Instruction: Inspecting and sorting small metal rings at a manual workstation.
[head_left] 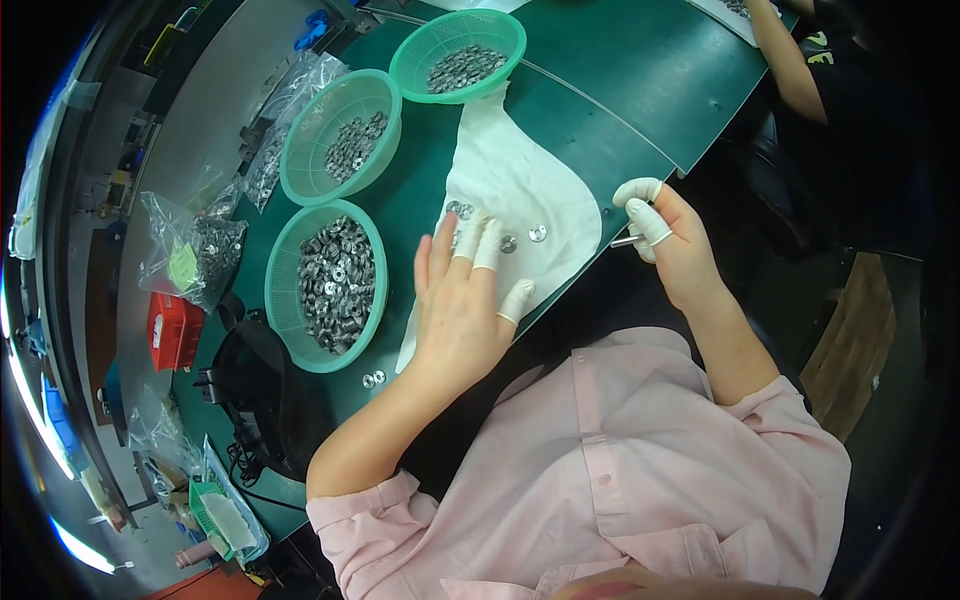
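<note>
Green tabletop (620,75), near edge slanting along the person's front. White cloth (545,190) on it, rumpled, reaching the near edge. Three green mesh baskets toward the far edge: nearest basket (283,275), full of metal parts; middle basket (300,140) and end basket (408,62), less filled. Left hand (462,320) over the cloth, palm down, fingers and thumb apart, gripping nothing visible, fingertips by some discs. Right hand (680,245) just outside the near edge, thumb and fingers clamped on a small metal piece (626,241), one end sticking out. Small metal discs (538,233) on the cloth, some grouped at the left fingertips. Two loose discs (374,379) on bare tabletop beside the nearest basket.

Risks, my judgement: metal piece is past the edge, so a slack pinch or slippery finger cots could drop it. Left hand dragging the cloth could scatter discs. Left forearm could knock the loose pair.
</note>
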